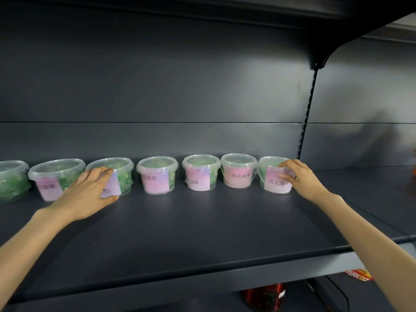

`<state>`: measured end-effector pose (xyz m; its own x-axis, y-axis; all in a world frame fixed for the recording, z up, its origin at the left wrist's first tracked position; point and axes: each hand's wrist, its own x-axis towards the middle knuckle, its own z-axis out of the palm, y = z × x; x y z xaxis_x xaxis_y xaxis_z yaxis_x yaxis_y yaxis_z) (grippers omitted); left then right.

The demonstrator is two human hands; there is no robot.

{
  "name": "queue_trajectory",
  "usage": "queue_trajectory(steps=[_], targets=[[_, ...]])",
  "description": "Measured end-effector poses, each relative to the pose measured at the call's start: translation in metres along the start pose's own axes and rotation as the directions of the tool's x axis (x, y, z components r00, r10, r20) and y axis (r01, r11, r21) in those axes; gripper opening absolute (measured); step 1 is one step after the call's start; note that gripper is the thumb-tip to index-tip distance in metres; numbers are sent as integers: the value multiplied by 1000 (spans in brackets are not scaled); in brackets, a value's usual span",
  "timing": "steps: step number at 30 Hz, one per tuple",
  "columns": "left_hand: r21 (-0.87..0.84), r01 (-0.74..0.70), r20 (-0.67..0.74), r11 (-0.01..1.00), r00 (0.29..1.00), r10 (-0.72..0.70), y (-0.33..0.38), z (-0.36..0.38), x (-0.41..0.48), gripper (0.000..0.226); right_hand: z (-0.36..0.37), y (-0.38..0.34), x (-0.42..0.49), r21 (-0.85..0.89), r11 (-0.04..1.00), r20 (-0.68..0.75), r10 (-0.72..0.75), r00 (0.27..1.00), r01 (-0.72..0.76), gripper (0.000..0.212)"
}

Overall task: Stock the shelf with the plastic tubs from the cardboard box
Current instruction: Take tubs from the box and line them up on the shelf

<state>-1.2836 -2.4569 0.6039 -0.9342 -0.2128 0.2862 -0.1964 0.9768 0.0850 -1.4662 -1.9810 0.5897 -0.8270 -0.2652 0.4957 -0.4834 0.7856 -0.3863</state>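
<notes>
The dark shelf (202, 233) is seen across the lower frame, its front unfilled; seven plastic tubs (157, 176) are lined mid-frame along its back; the cardboard box is not shown, so what is left cannot be told; the third tub (122, 174) is gripped by the left hand (87, 194), the rightmost tub (270, 176) by the right hand (299, 176), fingers curled round each.

The shelf (202, 221) was plain dark slate grey, and the back panel (157, 75) behind it was the same grey, paler in a washed-out patch toward one o'clock. Each tub (157, 175) was clear plastic with a cloudy clear lid, green inside, and bore a label of pink fading to lilac, printed with black characters. The slotted upright (308, 113) at two o'clock was black. At five o'clock a container (265, 296) showed glossy red; at four o'clock a packet (358, 274) was red and yellow.
</notes>
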Motion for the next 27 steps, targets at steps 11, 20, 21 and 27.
queue_trajectory(steps=[11,20,21,27], targets=[[-68,25,71,997,997,-20,0,-4,-3,77,10,2,20,-143,969,133,222,966,-203,59],[-12,-29,-107,1000,994,27,7,-16,-47,54,-9,-58,-36,-298,941,-40,154,987,-159,49],[-17,-37,-139,999,990,34,7,-18,-56,51,-13,-66,-47,-323,936,-53,129,990,-139,49],[-24,-84,-193,996,978,78,6,-23,-108,50,-28,-115,-134,-503,860,-36,70,997,-79,57]])
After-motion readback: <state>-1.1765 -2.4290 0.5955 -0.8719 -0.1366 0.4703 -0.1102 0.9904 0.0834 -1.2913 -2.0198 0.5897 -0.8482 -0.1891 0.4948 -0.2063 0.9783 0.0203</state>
